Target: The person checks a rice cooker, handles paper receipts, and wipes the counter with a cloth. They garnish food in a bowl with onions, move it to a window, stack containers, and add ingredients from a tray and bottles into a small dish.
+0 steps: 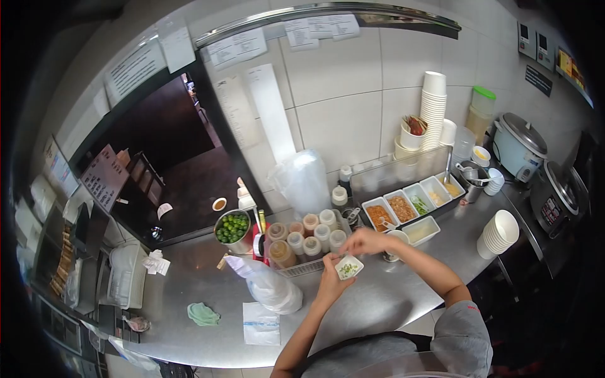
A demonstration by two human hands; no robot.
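Note:
My left hand [331,282] grips a small white square dish [349,268] over the steel counter. Chopped green pieces, looking like scallion, lie in the dish. Just above the dish's far side is my right hand [364,242], its fingers drawn together in a pinch. Whatever those fingers hold, if anything, is too small to make out. Beyond my hands stands a grey basket [301,269] of capped squeeze bottles. To the right of my right hand is a topping rack with a tub of orange topping [378,215] and a tub of cut greens [418,205].
A white plastic bag [271,286], a folded white cloth [261,323] and a green cloth [203,314] lie on the left counter. A steel pot of green limes [232,230] stands behind. Stacked white bowls [499,234] and a rice cooker [519,145] are at right.

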